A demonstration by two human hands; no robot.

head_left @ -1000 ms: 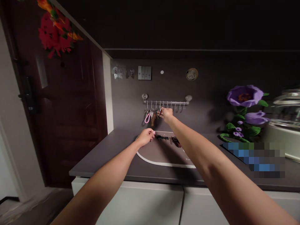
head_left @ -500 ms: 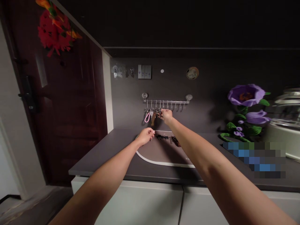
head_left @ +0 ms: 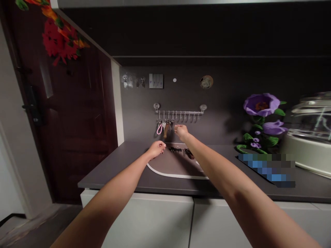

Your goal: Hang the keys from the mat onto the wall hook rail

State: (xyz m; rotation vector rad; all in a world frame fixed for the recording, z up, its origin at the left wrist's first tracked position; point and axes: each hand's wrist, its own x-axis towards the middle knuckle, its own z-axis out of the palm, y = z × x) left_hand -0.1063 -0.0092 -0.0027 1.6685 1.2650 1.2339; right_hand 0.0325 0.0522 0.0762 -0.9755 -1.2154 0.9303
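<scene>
A clear rail with a row of hooks (head_left: 179, 112) is fixed to the dark back panel. From its left hooks hang several bunches of keys, among them a pink loop strap (head_left: 159, 129), a brown key fob (head_left: 166, 131) and a small key bunch (head_left: 172, 122). My right hand (head_left: 181, 132) is just right of and below that bunch, apart from it, fingers slightly parted and nothing seen in them. Low over the mat's left edge is my left hand (head_left: 157, 149), fingers curled in, with nothing visible in them. More keys (head_left: 176, 149) and a brown key case (head_left: 190, 153) lie on the mat.
A white-edged brown mat (head_left: 178, 168) covers part of the dark counter (head_left: 108, 168). Purple knitted flowers (head_left: 262, 105) and a cream appliance with a clear lid (head_left: 310, 148) stand right. A dark red door (head_left: 77, 137) is left; a cabinet (head_left: 181, 31) overhangs the counter.
My right hand has let go of the key bunch, which now hangs on a hook, and has drawn slightly down and away. The left hand stays near the mat. The view has shifted slightly.
</scene>
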